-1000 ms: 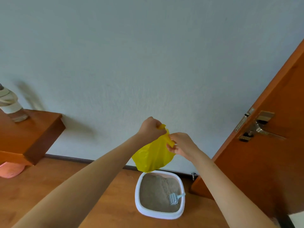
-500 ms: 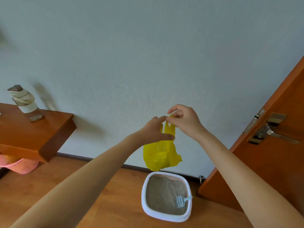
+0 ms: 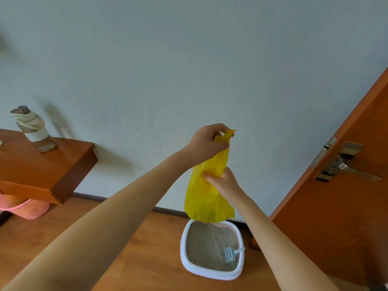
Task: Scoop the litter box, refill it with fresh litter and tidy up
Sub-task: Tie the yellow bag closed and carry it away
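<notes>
Wooden floor (image 3: 147, 259) under litter box (image 3: 212, 275) and pink basket (image 3: 27, 208).

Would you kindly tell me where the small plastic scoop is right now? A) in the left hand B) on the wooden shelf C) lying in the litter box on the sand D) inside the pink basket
C: the scoop lies on the litter inside the white litter box, while both hands hold the yellow bag.

- The bag (image 3: 206, 194) hangs above the far rim of the litter box (image 3: 212, 273), which sits on the floor (image 3: 147, 257) by the wall (image 3: 189, 70).
- The left hand (image 3: 204, 144) is at the bag's top, the right hand (image 3: 223, 182) lower on it.
- A scoop (image 3: 230, 254) lies in the litter, at the box's right side.
- A door (image 3: 340, 206) stands right of the box.
- A bottle (image 3: 33, 129) stands on a table (image 3: 42, 171) at left, a basket (image 3: 25, 207) beneath.
</notes>
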